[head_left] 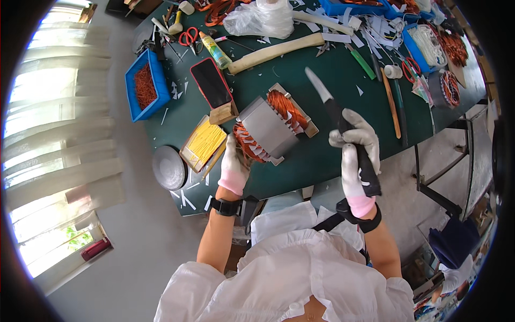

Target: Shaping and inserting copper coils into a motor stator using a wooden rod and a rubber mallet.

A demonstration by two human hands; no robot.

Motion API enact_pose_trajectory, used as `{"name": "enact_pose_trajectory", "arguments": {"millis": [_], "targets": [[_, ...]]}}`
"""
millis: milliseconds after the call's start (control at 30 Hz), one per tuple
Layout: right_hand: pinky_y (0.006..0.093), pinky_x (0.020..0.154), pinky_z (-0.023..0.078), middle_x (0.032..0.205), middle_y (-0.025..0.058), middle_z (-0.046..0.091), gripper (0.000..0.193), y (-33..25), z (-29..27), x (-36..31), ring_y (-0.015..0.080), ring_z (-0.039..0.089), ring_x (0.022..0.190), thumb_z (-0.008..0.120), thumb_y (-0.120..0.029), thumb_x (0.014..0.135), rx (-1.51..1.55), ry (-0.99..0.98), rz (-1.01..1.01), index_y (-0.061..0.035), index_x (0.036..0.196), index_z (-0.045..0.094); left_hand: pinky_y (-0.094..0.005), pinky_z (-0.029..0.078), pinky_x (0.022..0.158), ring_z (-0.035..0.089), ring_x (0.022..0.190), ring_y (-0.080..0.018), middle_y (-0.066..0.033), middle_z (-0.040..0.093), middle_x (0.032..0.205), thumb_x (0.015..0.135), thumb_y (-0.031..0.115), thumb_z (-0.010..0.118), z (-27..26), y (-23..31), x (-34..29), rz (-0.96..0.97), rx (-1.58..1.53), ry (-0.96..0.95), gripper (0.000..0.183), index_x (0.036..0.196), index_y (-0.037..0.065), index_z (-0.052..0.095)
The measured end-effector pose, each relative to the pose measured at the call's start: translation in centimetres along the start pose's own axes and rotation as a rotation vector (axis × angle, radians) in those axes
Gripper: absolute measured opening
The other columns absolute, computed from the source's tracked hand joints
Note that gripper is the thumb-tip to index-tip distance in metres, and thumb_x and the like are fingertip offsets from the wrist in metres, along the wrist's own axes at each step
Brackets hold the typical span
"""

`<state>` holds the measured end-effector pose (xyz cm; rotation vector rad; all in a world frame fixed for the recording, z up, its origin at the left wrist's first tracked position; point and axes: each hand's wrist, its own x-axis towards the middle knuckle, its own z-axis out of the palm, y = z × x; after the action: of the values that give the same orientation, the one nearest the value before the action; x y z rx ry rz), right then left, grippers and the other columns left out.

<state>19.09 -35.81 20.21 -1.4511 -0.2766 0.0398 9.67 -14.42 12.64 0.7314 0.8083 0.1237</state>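
Note:
A motor stator point(269, 129), a grey metal core with orange copper windings bulging from both ends, lies on a wooden cradle point(313, 130) at the middle of the table. My left hand point(234, 165), in a white glove with a pink cuff, grips the near-left winding end; some of its fingers are hidden by the coil. White insulation slips show between the copper bundles there. My right hand point(360, 144), gloved the same way, is closed around the black handle of a knife point(321, 86). The blade points up and left, apart from the stator.
Left of the stator are a box of yellow strips point(204, 141), a wooden block point(223, 113), a phone point(211, 83), a round grey disc point(170, 168) and a blue bin point(132, 110). Wooden mallets point(279, 52), scissors point(189, 38), a glue bottle point(214, 50) and white scraps lie farther back.

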Motion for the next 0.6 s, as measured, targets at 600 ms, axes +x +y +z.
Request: {"name": "enact_pose_trajectory", "arguments": {"millis": [600], "targets": [[0.0302,0.067,0.052,0.101,0.0182,0.061,0.023,0.6,0.5,-2.9,0.0248,0.063,0.080,0.058,0.011,0.066,-0.351,-0.271,-0.199,-0.0035,0.084,0.056,-0.0203,0.037,0.083,0.045,0.091,-0.0032,0.0039,0.052,0.107,0.095,0.025,0.049,-3.0,-5.7,-1.6,0.233,0.345,-0.068,0.037,0.124,0.001,0.046]]}}
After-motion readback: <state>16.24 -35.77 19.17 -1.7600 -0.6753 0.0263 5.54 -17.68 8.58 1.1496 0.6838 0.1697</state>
